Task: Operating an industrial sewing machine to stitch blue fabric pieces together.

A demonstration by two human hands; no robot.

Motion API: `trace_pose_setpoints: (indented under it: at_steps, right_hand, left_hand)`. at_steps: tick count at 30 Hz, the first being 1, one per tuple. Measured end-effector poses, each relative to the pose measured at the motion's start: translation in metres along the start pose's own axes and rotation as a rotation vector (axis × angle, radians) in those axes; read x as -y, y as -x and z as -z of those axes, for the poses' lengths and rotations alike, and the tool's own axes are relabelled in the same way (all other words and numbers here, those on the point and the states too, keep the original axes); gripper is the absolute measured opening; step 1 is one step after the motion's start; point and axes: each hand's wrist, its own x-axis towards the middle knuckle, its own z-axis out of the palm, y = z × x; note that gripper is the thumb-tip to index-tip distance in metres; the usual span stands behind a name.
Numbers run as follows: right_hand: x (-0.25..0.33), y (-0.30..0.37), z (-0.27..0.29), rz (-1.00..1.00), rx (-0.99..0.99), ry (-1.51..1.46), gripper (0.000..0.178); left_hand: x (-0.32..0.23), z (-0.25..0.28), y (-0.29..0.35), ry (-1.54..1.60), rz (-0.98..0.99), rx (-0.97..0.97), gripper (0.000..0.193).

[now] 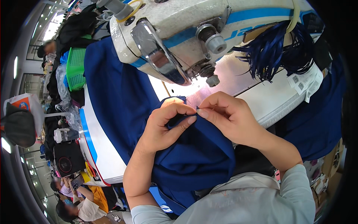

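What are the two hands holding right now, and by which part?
The left hand and right hand both pinch the dark blue fabric by a small edge or fold; which of those it is cannot be told.

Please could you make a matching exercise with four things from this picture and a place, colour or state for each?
1. Navy fabric
2. Green perforated basket
3. Sewing machine
4. Dark blue strips

A. White with a blue stripe
B. Bunched at upper right
C. Pinched by the person's hands
D. At upper left

Pairs: 1-C, 2-D, 3-A, 4-B
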Motion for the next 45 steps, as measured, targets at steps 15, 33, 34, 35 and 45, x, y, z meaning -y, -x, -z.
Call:
trace_pose_setpoints:
  at_steps: [15,33,34,35,45]
  right_hand:
    - [-0.008,0.008,0.002,0.499,-0.158,0.472,0.026]
    - [-0.009,0.001,0.008,0.448,-0.058,0.377,0.019]
    - [-0.009,0.001,0.008,0.441,-0.048,0.357,0.02]
    - [-0.008,0.001,0.008,0.442,-0.045,0.357,0.02]
    - [-0.008,-0.003,0.008,0.403,0.011,0.308,0.017]
  left_hand:
    - [0.005,-0.002,0.001,0.007,-0.037,-0.066,0.018]
    - [0.005,-0.001,-0.001,-0.019,-0.099,-0.012,0.02]
    - [0.004,-0.001,0.0,-0.024,-0.104,-0.014,0.019]
    - [0.003,-0.001,0.0,-0.025,-0.103,-0.017,0.019]
    - [0.001,-0.001,0.0,-0.116,-0.145,-0.016,0.021]
